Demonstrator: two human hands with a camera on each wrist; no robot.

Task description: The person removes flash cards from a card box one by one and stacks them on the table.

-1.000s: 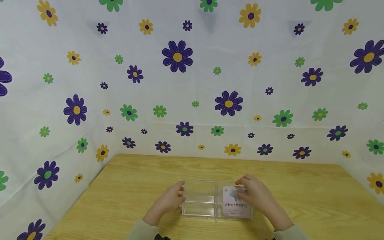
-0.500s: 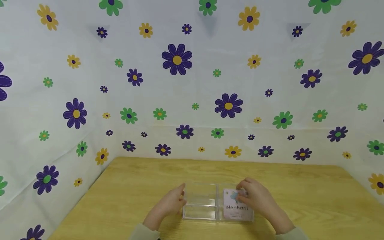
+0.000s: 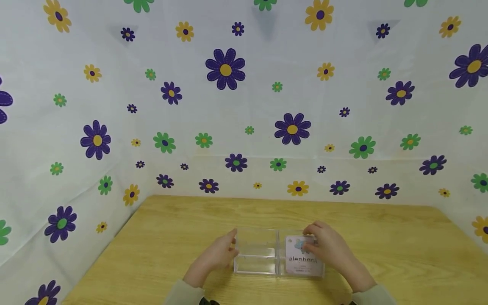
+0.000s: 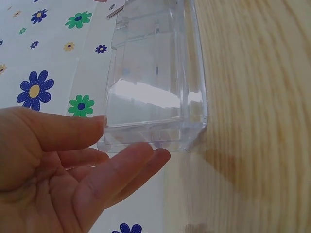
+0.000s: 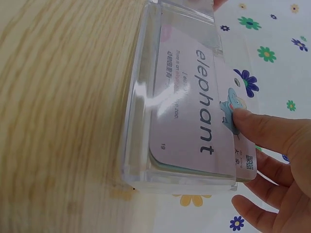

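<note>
A clear plastic box (image 3: 254, 266) with two side-by-side compartments is on the table. In its right compartment stands a stack of flashcards (image 5: 201, 102); the front card reads "elephant" above a small blue elephant picture. My right hand (image 3: 331, 248) pinches the cards' upper part, thumb on the picture and fingers behind, partly hidden. At the other end, my left hand (image 3: 215, 256) touches the box's corner with its fingertips, the fingers fairly straight in the left wrist view. The left compartment shows bare, see-through walls (image 4: 146, 73).
The wooden table (image 3: 171, 220) extends around the box on all sides. White cloth (image 3: 213, 110) with purple, green and yellow flowers hangs behind and along both sides of the table.
The view has shifted slightly with the head. Both hands stay at the box, and the cards stay in the right compartment under the right thumb.
</note>
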